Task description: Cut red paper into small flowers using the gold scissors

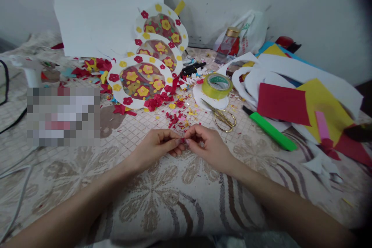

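My left hand (158, 145) and my right hand (207, 145) meet over the patterned cloth, thumbs and fingertips pinched together. Between them shows a tiny bit of red paper (183, 140), mostly hidden by the fingers. Just beyond lie red, pink and yellow paper scraps (176, 120). Gold-handled scissors (222, 116) rest to the right of the scraps, blades pointing away to the left. Behind these, three white paper rings with red and yellow paper flowers (140, 81) overlap, each with a see-through, flower-covered middle.
A roll of yellow tape (216, 86) sits on a white paper disc. Right of it are a green cutter (273, 131), red paper (283, 102), yellow paper (328, 100) and white offcuts. A bottle (228, 44) stands behind. White cables (20, 190) cross the left; a blurred-out patch hides something there.
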Tool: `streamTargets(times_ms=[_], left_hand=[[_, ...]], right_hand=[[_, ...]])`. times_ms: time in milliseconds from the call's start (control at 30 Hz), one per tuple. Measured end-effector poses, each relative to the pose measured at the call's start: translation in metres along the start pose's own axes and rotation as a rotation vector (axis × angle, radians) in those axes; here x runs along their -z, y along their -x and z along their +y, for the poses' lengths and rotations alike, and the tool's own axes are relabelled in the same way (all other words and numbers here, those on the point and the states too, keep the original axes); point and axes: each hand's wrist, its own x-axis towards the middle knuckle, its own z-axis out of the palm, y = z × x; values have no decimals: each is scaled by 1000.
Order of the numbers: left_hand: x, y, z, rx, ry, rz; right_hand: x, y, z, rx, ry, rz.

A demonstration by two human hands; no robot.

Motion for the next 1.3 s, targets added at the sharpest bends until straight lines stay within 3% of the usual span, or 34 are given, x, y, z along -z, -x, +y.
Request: streamTargets(times_ms=[433,733,867,1133,1300], left_hand=[[-2,0,2,27,19,11],[-1,0,1,67,132,24],[-2,1,2,82,190,51],[-3,1,2,74,127,44],[-2,1,0,74,116,40]], right_hand=[[0,1,-2,47,59,28],[1,2,2,397,384,59],[1,4,4,481,527,43],[0,3,1,358,378,89],[-2,2,3,348,406,83]])
